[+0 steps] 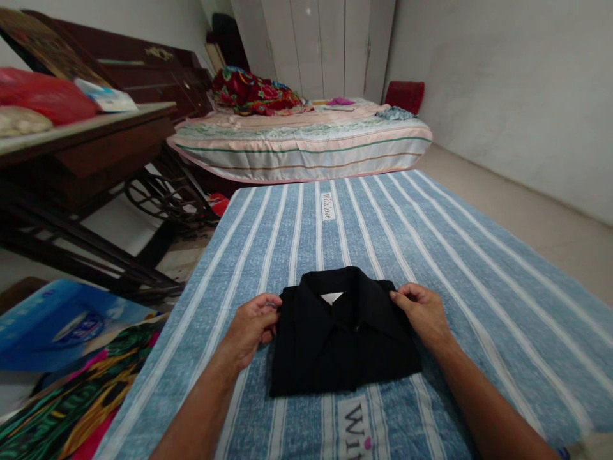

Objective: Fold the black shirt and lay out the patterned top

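A black collared shirt [345, 348], folded into a rough rectangle, lies on the blue-and-white striped cloth [383, 230]. Its collar points away from me, and a white label [331, 298] shows inside the neck. My left hand [253, 326] is closed at the shirt's upper left edge, with thumb and fingertips pinching the fabric. At the opposite shoulder, my right hand [421, 313] pinches the upper right edge between thumb and curled fingers. Both forearms reach in from the bottom of the view.
Behind the striped surface stands a bed [306, 150] with a red floral blanket [256, 92]. A dark wooden table [86, 144] on the left bears a red plastic bag [45, 96]. Below it are a blue box [71, 326] and colourful fabric [90, 396]. A wall [507, 83] runs along the right.
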`<control>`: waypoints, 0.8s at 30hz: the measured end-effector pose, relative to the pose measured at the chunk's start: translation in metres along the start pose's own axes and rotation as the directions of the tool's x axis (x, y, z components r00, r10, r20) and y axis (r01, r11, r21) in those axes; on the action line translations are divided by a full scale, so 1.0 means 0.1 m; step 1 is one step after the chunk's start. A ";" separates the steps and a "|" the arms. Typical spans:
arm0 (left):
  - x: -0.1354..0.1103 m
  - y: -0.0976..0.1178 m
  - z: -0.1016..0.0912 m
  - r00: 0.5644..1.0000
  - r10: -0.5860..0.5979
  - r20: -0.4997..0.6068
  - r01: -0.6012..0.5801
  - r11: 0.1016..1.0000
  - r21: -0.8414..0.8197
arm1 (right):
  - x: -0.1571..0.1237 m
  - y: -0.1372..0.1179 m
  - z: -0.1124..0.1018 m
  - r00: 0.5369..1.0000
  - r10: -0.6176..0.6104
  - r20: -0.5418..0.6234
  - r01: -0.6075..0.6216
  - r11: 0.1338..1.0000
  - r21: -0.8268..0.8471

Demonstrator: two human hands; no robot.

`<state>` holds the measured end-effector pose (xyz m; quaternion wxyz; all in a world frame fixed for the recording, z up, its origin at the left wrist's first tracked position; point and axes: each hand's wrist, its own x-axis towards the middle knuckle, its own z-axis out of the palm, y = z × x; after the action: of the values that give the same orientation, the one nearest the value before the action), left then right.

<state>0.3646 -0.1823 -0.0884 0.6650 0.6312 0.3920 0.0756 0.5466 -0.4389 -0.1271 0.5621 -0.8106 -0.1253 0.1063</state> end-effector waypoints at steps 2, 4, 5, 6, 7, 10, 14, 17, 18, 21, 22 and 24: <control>0.01 -0.01 0.01 0.999 -0.040 -0.024 0.041 0.998 0.043 | 0.00 0.02 0.00 1.000 0.000 0.001 0.000 1.000 0.006; 0.00 0.00 0.01 0.999 -0.040 -0.026 0.042 0.994 0.098 | 0.01 0.03 0.01 1.000 0.000 -0.002 0.000 1.000 0.009; -0.01 0.01 0.00 0.999 -0.032 -0.019 0.034 0.993 0.113 | 0.01 0.03 0.01 1.000 0.001 -0.003 -0.001 1.000 0.011; -0.02 0.01 0.00 1.000 -0.028 -0.010 0.028 0.992 0.119 | 0.01 0.03 0.01 1.000 0.001 -0.004 -0.001 1.000 0.013; -0.04 0.02 -0.01 1.000 -0.031 0.001 0.031 0.993 0.116 | 0.01 0.03 0.01 1.000 0.002 -0.002 -0.002 1.000 0.015; -0.11 0.04 -0.06 0.996 -0.063 0.057 0.059 0.995 0.081 | 0.01 0.03 0.02 1.000 0.002 0.008 -0.002 1.000 0.018; -0.17 0.07 -0.09 0.985 -0.096 0.142 0.077 0.988 0.135 | 0.01 0.01 0.02 1.000 0.005 -0.001 -0.005 1.000 0.013; -0.15 0.05 -0.07 0.987 -0.092 0.135 0.067 0.982 0.178 | 0.01 0.00 0.02 1.000 0.001 -0.012 0.000 1.000 0.015; -0.14 0.04 -0.05 0.990 -0.080 0.113 0.059 0.982 0.178 | 0.01 0.00 0.02 1.000 -0.001 -0.015 0.001 1.000 0.016; -0.10 0.01 0.01 0.999 -0.026 0.029 0.020 0.984 0.177 | 0.02 0.00 0.03 1.000 -0.005 -0.019 0.005 1.000 0.022; -0.10 0.00 0.03 1.000 -0.007 0.004 0.006 0.984 0.177 | 0.02 0.01 0.03 1.000 -0.005 -0.019 0.006 1.000 0.024; -0.09 0.00 0.06 1.000 0.015 -0.028 -0.010 0.985 0.172 | 0.02 0.01 0.03 1.000 -0.004 -0.020 0.005 1.000 0.026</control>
<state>0.3618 -0.1924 -0.0851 0.6018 0.6876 0.4025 0.0549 0.5473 -0.4360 -0.1290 0.5742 -0.8039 -0.1199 0.0985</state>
